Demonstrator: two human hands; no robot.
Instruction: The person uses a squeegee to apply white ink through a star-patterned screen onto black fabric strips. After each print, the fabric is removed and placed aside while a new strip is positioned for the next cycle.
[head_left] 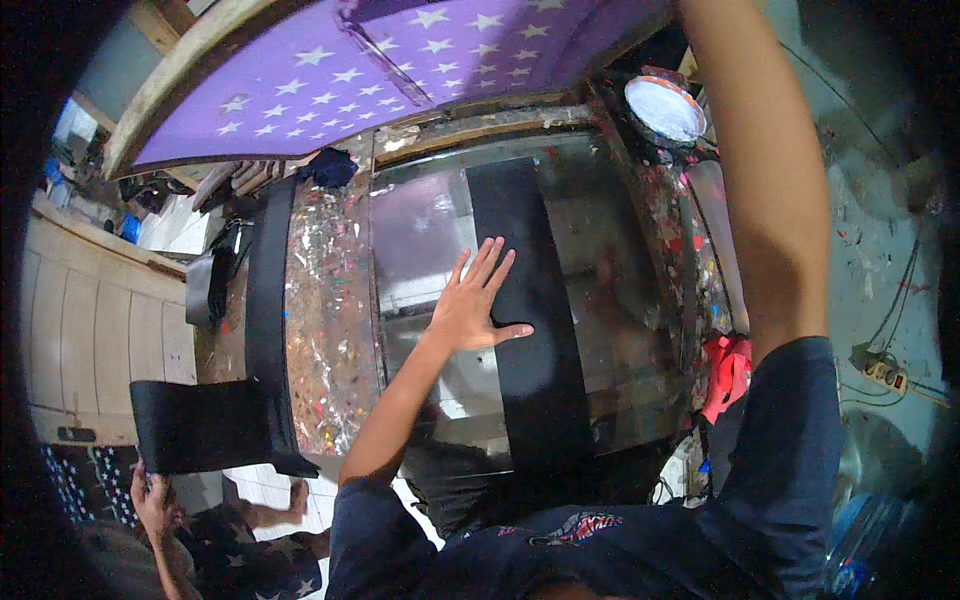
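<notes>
My left hand [475, 305] lies spread, palm down, across the left edge of a long black strip [530, 300] of sheet material. The strip runs lengthwise over a glossy glass-like panel [430, 250] set in the worktable. My right arm reaches up past the top edge of the picture, so that hand is out of sight. Above the panel's far end, a wooden-framed printing screen [330, 85] stands tilted up, its purple mesh patterned with white stars. Whether my right hand touches the frame is hidden.
A tub of white paint [665, 110] stands at the far right, and a red cloth [727, 375] hangs nearer. Paint spatters the table's wooden border [330, 290]. At lower left, another person's hand [155, 505] holds a black sheet [205, 425]. A power strip [885, 375] lies right.
</notes>
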